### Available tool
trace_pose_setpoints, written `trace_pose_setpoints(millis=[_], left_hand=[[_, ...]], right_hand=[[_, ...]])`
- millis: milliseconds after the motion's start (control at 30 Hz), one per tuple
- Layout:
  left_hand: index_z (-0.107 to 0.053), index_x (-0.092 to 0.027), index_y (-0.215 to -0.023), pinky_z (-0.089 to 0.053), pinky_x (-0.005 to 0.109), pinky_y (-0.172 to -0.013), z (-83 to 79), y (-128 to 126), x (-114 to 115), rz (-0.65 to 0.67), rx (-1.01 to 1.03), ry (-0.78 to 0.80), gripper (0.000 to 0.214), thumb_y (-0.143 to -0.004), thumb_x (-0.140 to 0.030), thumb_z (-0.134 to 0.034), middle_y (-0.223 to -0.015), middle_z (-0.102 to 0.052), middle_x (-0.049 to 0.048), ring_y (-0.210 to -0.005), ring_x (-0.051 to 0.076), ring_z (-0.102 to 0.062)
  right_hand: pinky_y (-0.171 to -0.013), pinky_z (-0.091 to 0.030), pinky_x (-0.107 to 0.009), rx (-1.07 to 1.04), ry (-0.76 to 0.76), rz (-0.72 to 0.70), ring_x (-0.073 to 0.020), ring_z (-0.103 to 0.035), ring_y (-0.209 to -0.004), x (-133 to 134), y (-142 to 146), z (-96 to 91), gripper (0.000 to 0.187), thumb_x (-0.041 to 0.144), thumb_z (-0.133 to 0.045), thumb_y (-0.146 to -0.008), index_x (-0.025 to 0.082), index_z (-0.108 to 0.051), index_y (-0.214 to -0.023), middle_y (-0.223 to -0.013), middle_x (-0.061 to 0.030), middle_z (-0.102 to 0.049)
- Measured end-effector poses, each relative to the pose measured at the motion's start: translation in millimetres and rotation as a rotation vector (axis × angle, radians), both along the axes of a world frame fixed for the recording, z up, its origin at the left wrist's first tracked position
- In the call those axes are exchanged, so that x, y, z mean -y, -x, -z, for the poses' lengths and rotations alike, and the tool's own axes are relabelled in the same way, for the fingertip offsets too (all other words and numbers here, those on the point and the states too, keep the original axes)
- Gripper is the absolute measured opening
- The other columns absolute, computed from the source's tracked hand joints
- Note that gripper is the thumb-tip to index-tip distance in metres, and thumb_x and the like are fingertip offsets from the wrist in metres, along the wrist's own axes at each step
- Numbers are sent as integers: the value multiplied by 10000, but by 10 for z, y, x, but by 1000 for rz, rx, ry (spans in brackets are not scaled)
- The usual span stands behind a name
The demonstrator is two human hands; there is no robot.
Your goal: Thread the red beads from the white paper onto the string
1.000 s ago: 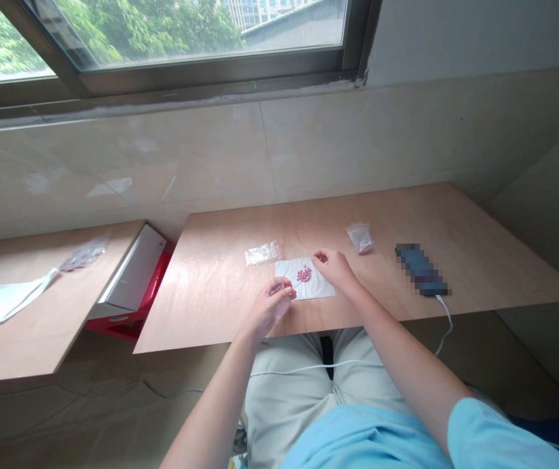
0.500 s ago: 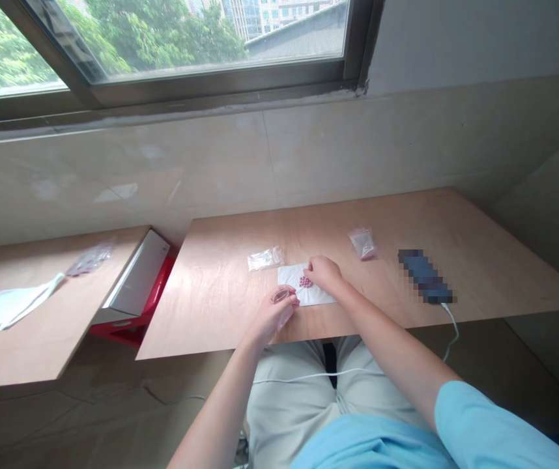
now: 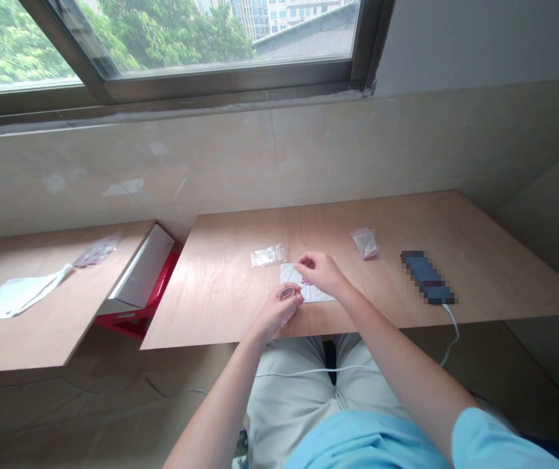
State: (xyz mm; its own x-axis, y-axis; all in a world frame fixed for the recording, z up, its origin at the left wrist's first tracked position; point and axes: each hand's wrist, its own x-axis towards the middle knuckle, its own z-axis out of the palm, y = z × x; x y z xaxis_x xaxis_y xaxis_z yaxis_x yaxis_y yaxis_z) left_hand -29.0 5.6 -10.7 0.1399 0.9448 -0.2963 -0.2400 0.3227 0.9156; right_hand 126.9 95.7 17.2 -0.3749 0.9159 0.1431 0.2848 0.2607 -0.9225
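I see the left hand [image 3: 275,309] pinching a clear plastic bag [image 3: 287,292], its mouth rounded open. Just right of it, pink beads [image 3: 306,281] lie on a white sheet [image 3: 317,295], partly hidden by the right hand [image 3: 322,271]; its fingers curl close, pinching what, I can't tell. I judge the work unfinished, beads being loose; the bag's contents are unclear.
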Motion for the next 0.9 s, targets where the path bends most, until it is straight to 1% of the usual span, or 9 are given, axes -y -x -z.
trace_pose_setpoints(millis=[67,100,200,300,467,600,700,800,900], left_hand=[[-676,-206,-1007,-419,276,-712,-16,-17,5,-8,7,-48,334,-736,-361,-795,-861,-630,23,-739,139,-580],[-680,-204,-1007,-429,287,-750,-25,-21,8,-14,15,-72,321,-744,-351,-790,-873,-637,31,-781,153,-593],[-681,-199,-984,-440,296,-805,-58,-12,17,-34,16,-94,277,-764,-335,-782,-899,-649,41,-857,171,-616],[-679,-195,-994,-459,337,-872,-98,0,20,-43,54,-71,273,-784,-342,-773,-907,-668,52,-893,193,-645],[-701,-182,-1001,-465,421,-977,-168,-46,12,-31,226,-68,236,-845,-359,-711,-918,-699,79,-954,227,-661],[-732,-162,-1010,-434,450,-1039,-202,-138,4,23,239,-52,264,-846,-367,-709,-1039,-724,128,-1070,276,-652],[-743,-165,-1055,-418,455,-1055,-236,-250,0,70,208,-22,313,-862,-404,-685,-1183,-706,143,-1175,306,-617],[-739,-185,-1131,-405,446,-1074,-284,-392,21,116,181,-33,352,-891,-426,-647,-1322,-653,125,-1269,311,-566],[-741,-208,-1148,-400,435,-1094,-318,-524,86,161,158,-82,340,-906,-420,-633,-1434,-577,94,-1350,314,-498]], right_hand=[[-614,-426,-243,101,-53,-112,-142,-597,-649,140,51,-89,155,317,-621,-835,191,-690,-778,-698,0,-669],[-621,-424,-243,125,-79,-119,-143,-598,-659,182,54,-125,142,306,-628,-832,193,-695,-778,-704,-1,-670],[-647,-449,-250,71,-88,-1,-151,-622,-698,200,-44,-192,172,323,-588,-877,192,-697,-850,-774,-17,-690],[-645,-468,-260,23,-36,69,-164,-640,-699,173,-274,-177,215,358,-562,-903,187,-692,-885,-800,-31,-704],[-649,-461,-266,80,37,24,-168,-615,-700,353,-727,80,233,387,-573,-894,198,-709,-879,-792,-24,-697],[-655,-475,-275,91,192,-30,-169,-611,-693,579,-975,338,252,411,-595,-875,185,-707,-879,-798,-26,-696],[-712,-499,-295,76,253,-56,-183,-637,-761,673,-1006,399,265,425,-614,-870,183,-713,-908,-871,-41,-719],[-804,-517,-316,-21,288,-138,-198,-662,-890,712,-922,344,288,429,-639,-872,196,-713,-1024,-1036,-59,-724],[-854,-527,-335,-154,358,-231,-212,-668,-966,759,-824,275,313,439,-668,-862,193,-702,-1052,-1083,-68,-713]])
